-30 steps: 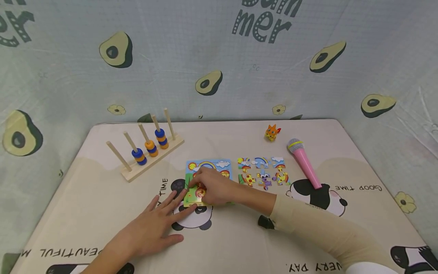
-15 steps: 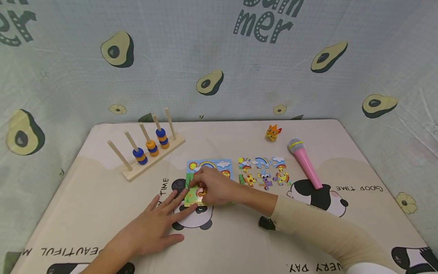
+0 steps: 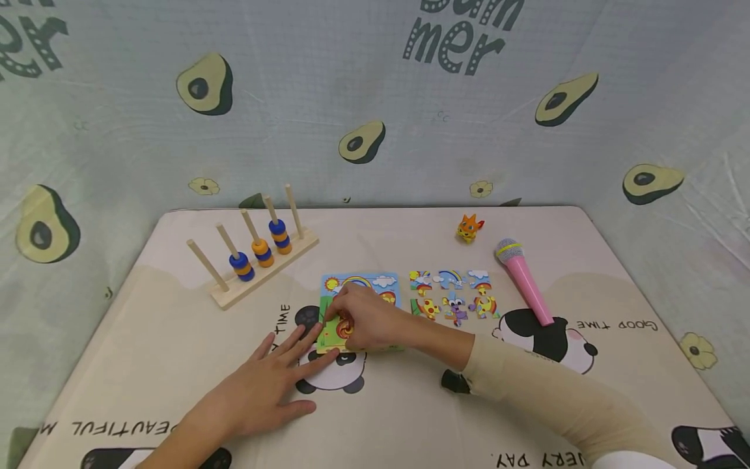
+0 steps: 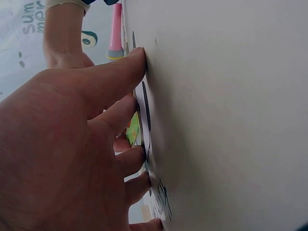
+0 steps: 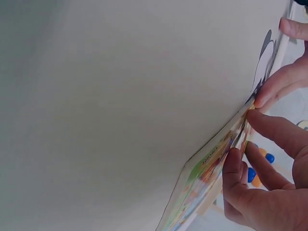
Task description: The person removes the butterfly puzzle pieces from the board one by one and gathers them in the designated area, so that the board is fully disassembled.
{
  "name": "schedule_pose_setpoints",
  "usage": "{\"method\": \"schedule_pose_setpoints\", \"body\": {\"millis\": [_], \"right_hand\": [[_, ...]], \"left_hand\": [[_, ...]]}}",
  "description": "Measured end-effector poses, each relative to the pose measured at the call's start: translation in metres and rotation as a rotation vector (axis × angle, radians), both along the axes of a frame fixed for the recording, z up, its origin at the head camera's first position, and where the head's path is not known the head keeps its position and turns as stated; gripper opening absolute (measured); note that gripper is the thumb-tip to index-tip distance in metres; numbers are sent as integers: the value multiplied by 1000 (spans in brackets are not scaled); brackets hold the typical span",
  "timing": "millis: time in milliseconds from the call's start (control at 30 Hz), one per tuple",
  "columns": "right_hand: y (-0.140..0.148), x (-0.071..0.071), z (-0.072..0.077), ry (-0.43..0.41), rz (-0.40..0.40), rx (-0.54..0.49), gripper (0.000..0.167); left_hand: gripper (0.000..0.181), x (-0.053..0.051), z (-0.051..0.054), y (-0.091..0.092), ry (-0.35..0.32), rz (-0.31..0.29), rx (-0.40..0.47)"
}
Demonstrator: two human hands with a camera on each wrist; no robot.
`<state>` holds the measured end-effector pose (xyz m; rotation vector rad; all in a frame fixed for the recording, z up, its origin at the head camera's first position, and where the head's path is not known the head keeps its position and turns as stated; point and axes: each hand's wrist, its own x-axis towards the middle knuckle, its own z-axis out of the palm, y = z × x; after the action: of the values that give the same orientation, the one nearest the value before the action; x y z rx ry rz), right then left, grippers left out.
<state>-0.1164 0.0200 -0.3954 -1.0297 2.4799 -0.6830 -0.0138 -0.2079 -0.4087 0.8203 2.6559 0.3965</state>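
My right hand (image 3: 370, 320) bends over the lower left of a colourful puzzle board (image 3: 383, 281) showing a sun, rainbow and clouds. Between its thumb and fingers it pinches a green puzzle piece (image 3: 334, 335) with a red-orange swirl. In the right wrist view, the thumb and fingers meet at the edge of the board (image 5: 195, 180); how fully the piece sits there cannot be told. My left hand (image 3: 266, 391) lies spread on the table, two fingertips touching the board's left corner. In the left wrist view, its fingers (image 4: 113, 79) are extended along the tabletop.
Several loose puzzle pieces (image 3: 454, 307) lie in two rows right of the board. Beyond them are a pink toy microphone (image 3: 527, 286) and a small orange figurine (image 3: 469, 228). A wooden peg stand (image 3: 269, 270) with blue and orange rings stands at the back left.
Both hands hold nearly the same places on the board. The pale sheen on the pinched puzzle piece has faded, and the head view has shifted slightly.
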Motion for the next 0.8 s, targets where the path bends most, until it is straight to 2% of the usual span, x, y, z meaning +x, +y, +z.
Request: {"method": "schedule_pose_setpoints", "body": {"millis": [433,800], "right_hand": [[1,1,-1,-20,-38,2,51],[20,2,2,15,-63,-52,50]], "left_hand": [[73,-1,-1,0,-2,-5,2],[75,0,-1,-1,27,-13,-6]]}}
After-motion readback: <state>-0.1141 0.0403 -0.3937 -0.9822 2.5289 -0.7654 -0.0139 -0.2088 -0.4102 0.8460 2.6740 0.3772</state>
